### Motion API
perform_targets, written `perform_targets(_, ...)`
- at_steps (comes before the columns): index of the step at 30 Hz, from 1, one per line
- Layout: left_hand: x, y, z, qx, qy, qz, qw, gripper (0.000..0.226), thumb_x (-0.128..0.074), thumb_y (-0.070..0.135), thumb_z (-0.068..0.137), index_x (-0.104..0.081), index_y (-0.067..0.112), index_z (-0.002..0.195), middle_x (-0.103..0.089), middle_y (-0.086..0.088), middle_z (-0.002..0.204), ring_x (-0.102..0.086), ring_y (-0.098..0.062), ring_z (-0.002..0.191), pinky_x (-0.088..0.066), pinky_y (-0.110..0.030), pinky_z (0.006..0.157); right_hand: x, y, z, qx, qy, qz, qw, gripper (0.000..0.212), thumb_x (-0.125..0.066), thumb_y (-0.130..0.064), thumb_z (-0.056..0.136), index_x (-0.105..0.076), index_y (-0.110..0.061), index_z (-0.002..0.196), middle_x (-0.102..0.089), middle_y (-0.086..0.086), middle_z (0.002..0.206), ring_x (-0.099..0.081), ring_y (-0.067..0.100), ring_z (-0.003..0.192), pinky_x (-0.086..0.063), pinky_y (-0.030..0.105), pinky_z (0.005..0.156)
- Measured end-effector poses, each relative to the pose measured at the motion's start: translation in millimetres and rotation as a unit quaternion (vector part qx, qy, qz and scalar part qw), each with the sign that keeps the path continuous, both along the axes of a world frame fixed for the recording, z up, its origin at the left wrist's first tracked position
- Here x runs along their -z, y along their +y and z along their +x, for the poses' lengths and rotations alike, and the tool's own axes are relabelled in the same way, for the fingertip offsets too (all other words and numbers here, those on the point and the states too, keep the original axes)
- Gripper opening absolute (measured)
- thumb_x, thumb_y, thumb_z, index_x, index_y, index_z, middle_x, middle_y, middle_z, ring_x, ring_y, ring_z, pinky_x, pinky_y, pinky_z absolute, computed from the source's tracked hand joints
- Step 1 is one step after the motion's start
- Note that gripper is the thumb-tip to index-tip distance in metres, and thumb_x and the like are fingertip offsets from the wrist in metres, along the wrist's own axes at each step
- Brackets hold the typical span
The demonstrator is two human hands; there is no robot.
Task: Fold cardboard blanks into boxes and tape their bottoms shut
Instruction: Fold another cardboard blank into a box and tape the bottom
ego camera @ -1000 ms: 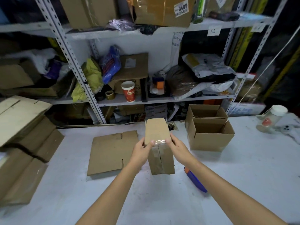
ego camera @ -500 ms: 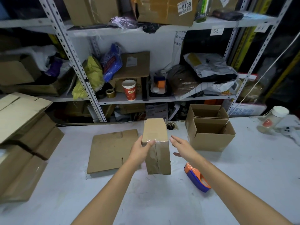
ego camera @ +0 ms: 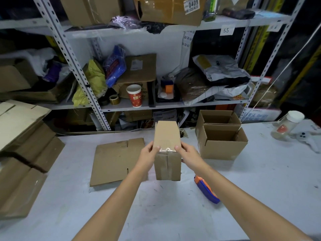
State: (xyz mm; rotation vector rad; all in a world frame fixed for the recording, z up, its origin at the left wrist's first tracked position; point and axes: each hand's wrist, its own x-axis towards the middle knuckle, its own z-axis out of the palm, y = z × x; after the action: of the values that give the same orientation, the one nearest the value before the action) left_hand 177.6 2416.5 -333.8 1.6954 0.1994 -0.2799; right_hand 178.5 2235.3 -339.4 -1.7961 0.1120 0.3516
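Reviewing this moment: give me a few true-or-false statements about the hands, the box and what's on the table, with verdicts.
1. The left hand and right hand both grip the box. True.
2. The tape dispenser is in the right hand. False: it lies on the table, beside the right forearm.
3. A flat cardboard blank lies on the table, left of the held box. True.
4. The two boxes standing to the right have closed tops. False: both tops are open.
5. The red cup stands on the table. False: it stands on a shelf behind.
6. Clear tape covers the seam on the box face turned toward the camera. True.
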Motion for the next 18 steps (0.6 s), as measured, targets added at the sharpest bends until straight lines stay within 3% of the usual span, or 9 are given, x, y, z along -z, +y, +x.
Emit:
perform_targets(2, 4.6, -1.3, 2.2, -0.015, -0.016, 0.023, 1.000, 0.030, -0.054, 0.026, 0.101, -0.057, 0.031, 0.130, -0.067, 0.005, 0.122, -0.062, -0.010, 0.110, -0.048, -0.025, 0.083, 0.9, 9.4, -3.2, 0.003, -0.024, -0.021, 1.000, 0.044, -0.048, -0.035, 0.103, -0.046, -0.026, 0.147, -0.060, -0.008, 0.134, -0.054, 0.013, 0.123, -0.047, 0.035, 0.105)
perform_targets(6, 8.2, -0.1, 1.1, 0.000, -0.021, 0.040, 0.999, 0.050, -0.072, 0.038, 0.090, -0.053, 0.028, 0.135, -0.067, 0.009, 0.122, -0.063, -0.009, 0.110, -0.049, -0.023, 0.082, 0.5, 11.9, -2.3, 0.000, -0.020, -0.027, 0.999, 0.043, -0.048, -0.037, 0.103, -0.048, -0.026, 0.145, -0.058, -0.009, 0.136, -0.054, 0.014, 0.124, -0.045, 0.037, 0.107)
perform_targets(8, 8.9, 1.4, 1.3, -0.006, -0.016, 0.042, 0.999, 0.046, -0.073, 0.034, 0.089, -0.056, 0.028, 0.132, -0.069, 0.008, 0.120, -0.064, -0.010, 0.108, -0.050, -0.026, 0.083, 2.3, 7.6, -0.7, -0.024, 0.004, -0.012, 1.000, 0.043, -0.049, -0.041, 0.102, -0.050, -0.028, 0.143, -0.060, -0.013, 0.132, -0.055, 0.013, 0.123, -0.047, 0.039, 0.105)
perform_targets(11, 7.7, 0.6, 3.7, -0.037, 0.008, 0.040, 0.998, 0.036, -0.067, 0.024, 0.093, -0.059, 0.025, 0.127, -0.069, 0.005, 0.118, -0.064, -0.012, 0.103, -0.050, -0.031, 0.085, -3.8, 2.5, -3.3, -0.072, 0.018, 0.014, 0.997, 0.049, -0.051, -0.043, 0.101, -0.045, -0.028, 0.147, -0.056, -0.017, 0.135, -0.052, 0.006, 0.125, -0.044, 0.024, 0.096)
perform_targets(13, 3.9, -0.7, 6.4, -0.039, 0.022, 0.042, 0.998, 0.037, -0.066, 0.023, 0.094, -0.058, 0.022, 0.130, -0.068, 0.005, 0.116, -0.064, -0.013, 0.102, -0.049, -0.030, 0.081, -8.4, -3.2, -5.4, -0.109, -0.059, -0.133, 0.983, 0.063, -0.056, -0.048, 0.097, -0.034, -0.028, 0.153, -0.039, -0.016, 0.151, -0.039, 0.007, 0.135, -0.037, 0.027, 0.105)
perform_targets(15, -0.2, -3.7, 7.2, -0.020, 0.032, 0.041, 0.998, 0.038, -0.067, 0.023, 0.094, -0.059, 0.019, 0.131, -0.069, 0.005, 0.113, -0.064, -0.011, 0.097, -0.048, -0.026, 0.073, -6.5, -7.9, -5.5, -0.186, -0.181, -0.350, 0.900, 0.078, -0.058, -0.054, 0.093, -0.023, -0.026, 0.157, -0.017, -0.008, 0.164, -0.017, 0.014, 0.150, -0.024, 0.034, 0.119)
perform_targets(16, -3.0, -5.9, 6.6, -0.002, 0.035, 0.041, 0.999, 0.037, -0.068, 0.024, 0.094, -0.060, 0.020, 0.130, -0.069, 0.006, 0.112, -0.064, -0.007, 0.095, -0.047, -0.023, 0.070, -3.7, -8.6, -5.5, -0.220, -0.223, -0.402, 0.861, 0.083, -0.058, -0.054, 0.093, -0.019, -0.024, 0.159, -0.010, -0.004, 0.167, -0.008, 0.016, 0.153, -0.018, 0.034, 0.121)
perform_targets(18, -6.2, -7.3, 4.5, 0.031, 0.035, 0.043, 0.998, 0.041, -0.071, 0.027, 0.092, -0.056, 0.023, 0.130, -0.066, 0.009, 0.120, -0.062, -0.004, 0.098, -0.047, -0.019, 0.073, 6.2, -10.5, -4.7, -0.241, -0.241, -0.422, 0.840, 0.086, -0.058, -0.053, 0.093, -0.014, -0.022, 0.160, -0.007, -0.003, 0.168, -0.001, 0.015, 0.154, -0.013, 0.030, 0.122)
